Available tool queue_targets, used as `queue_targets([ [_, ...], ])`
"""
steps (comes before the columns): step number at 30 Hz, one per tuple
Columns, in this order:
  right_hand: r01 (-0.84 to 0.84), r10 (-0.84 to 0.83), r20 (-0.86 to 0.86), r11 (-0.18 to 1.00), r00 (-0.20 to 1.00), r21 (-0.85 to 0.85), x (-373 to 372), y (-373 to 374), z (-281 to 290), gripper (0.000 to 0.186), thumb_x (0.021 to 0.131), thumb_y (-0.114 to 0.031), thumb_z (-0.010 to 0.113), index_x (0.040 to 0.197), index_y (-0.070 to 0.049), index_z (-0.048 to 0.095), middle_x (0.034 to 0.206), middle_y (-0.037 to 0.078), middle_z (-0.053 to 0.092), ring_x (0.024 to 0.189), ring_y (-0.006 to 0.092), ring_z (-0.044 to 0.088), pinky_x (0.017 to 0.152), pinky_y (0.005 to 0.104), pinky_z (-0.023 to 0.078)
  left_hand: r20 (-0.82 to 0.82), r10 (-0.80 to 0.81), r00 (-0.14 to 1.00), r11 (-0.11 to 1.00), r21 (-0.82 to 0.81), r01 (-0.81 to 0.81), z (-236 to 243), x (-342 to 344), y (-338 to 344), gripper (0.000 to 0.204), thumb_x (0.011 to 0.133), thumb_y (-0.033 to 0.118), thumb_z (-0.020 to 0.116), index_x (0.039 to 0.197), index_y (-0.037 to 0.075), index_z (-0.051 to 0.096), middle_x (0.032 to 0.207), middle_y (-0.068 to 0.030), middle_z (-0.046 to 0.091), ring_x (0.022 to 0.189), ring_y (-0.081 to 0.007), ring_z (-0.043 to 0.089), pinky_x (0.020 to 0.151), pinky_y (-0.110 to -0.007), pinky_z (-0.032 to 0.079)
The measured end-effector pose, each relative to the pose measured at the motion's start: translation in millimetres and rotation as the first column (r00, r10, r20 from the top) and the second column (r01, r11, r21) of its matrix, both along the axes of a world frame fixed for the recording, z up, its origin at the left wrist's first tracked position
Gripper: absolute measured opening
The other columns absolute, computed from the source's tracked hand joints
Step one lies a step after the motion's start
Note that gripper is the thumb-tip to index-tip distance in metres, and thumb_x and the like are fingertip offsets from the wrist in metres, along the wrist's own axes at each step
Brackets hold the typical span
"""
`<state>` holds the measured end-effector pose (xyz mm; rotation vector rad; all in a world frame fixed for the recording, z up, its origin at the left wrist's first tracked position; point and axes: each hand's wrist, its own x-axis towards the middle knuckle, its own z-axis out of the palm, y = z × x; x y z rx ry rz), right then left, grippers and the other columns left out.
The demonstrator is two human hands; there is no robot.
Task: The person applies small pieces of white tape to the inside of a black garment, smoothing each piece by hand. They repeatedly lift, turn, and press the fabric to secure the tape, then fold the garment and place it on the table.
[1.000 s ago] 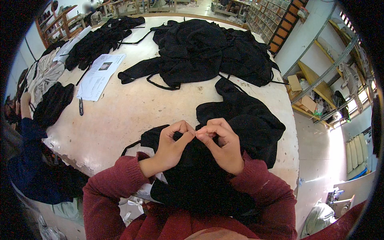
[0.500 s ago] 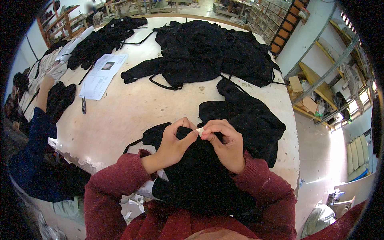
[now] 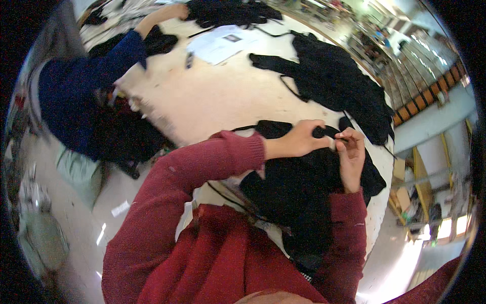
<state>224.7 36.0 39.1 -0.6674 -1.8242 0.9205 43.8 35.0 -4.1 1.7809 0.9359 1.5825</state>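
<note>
A black knit garment [image 3: 304,190] hangs over the near edge of the table, between my forearms. My left hand [image 3: 302,140] is closed on its upper part, thumb and forefinger pinching the black cloth. Right beside it, my right hand [image 3: 353,156] pinches the same garment's edge with its fingertips. Between the two hands a small white piece [image 3: 331,144], like a label, shows at the cloth; its details are blurred.
Black garments with thin straps lie in a pile [image 3: 339,71] across the pale table [image 3: 202,101]. A printed sheet [image 3: 217,44] and small dark tool [image 3: 189,61] lie farther left. A co-worker's blue sleeve [image 3: 119,58] reaches toward dark cloth. Shelving [image 3: 422,177] stands at right.
The view has turned and tilted, so the table looks slanted and my hands appear farther right. My hands still pinch the garment; less of the white piece shows between them.
</note>
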Motion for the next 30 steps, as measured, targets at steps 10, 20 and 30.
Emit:
queue_targets([
  [10,-0.26,0.476,0.447,0.848,0.757,-0.461,-3.6,25.6,56.5,0.074,0.081,-0.014,0.076,0.144,-0.013,0.037,0.106,0.003,0.061,0.091,0.0097,0.057,0.079,0.0236,0.046,-0.3,0.39,0.871,0.921,0.102,-0.377,0.3,0.7,-52.0,0.025,0.089,0.024,0.062,0.1,0.002,0.061,0.122,-0.0189,0.048,0.109,-0.0409,0.047,0.089,-0.051,0.042],
  [20,-0.265,0.175,0.558,0.961,0.811,0.084,-167.1,73.7,45.8,0.078,0.083,-0.003,0.069,0.149,-0.025,0.033,0.097,0.008,0.068,0.089,0.0157,0.064,0.084,0.0326,0.05,-0.306,0.103,0.947,0.994,-0.014,-0.112,-45.5,17.7,-130.2,0.022,0.087,0.022,0.066,0.091,0.001,0.062,0.095,-0.0199,0.058,0.099,-0.0376,0.056,0.086,-0.048,0.043],
  [30,-0.245,0.251,0.362,0.967,0.898,-0.062,-134.0,-30.9,44.8,0.071,0.093,-0.017,0.064,0.151,-0.009,0.025,0.126,0.011,0.053,0.106,0.0195,0.061,0.095,0.0332,0.046,0.13,0.179,0.975,0.983,-0.059,-0.173,-26.9,-29.1,-122.9,0.03,0.086,0.024,0.073,0.088,-0.001,0.058,0.074,-0.0189,0.061,0.07,-0.0285,0.061,0.066,-0.039,0.047],
])
